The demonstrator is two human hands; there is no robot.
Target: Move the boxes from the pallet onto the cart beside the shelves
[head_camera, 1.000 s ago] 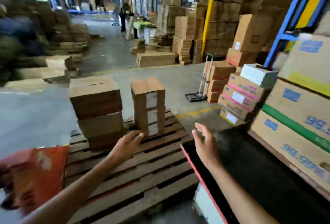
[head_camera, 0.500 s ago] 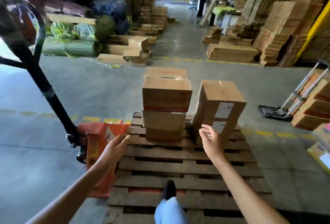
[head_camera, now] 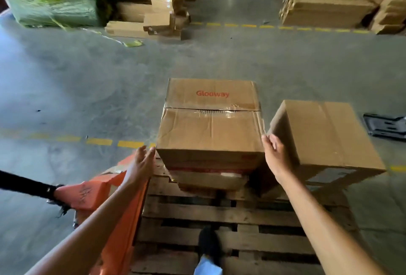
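Both hands flank the Glooway box [head_camera: 209, 130] atop the pallet [head_camera: 219, 215]: left hand [head_camera: 140, 164] and right hand [head_camera: 275, 156], fingers straight together; its long axis runs near-to-far.

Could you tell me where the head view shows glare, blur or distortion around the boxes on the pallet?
In the head view, glare sits on the tape seam of the Glowway box; the left hand and right hand look sharp; the green sacks at the far left are soft; the wide lens bends the pallet planks and the yellow floor dashes.
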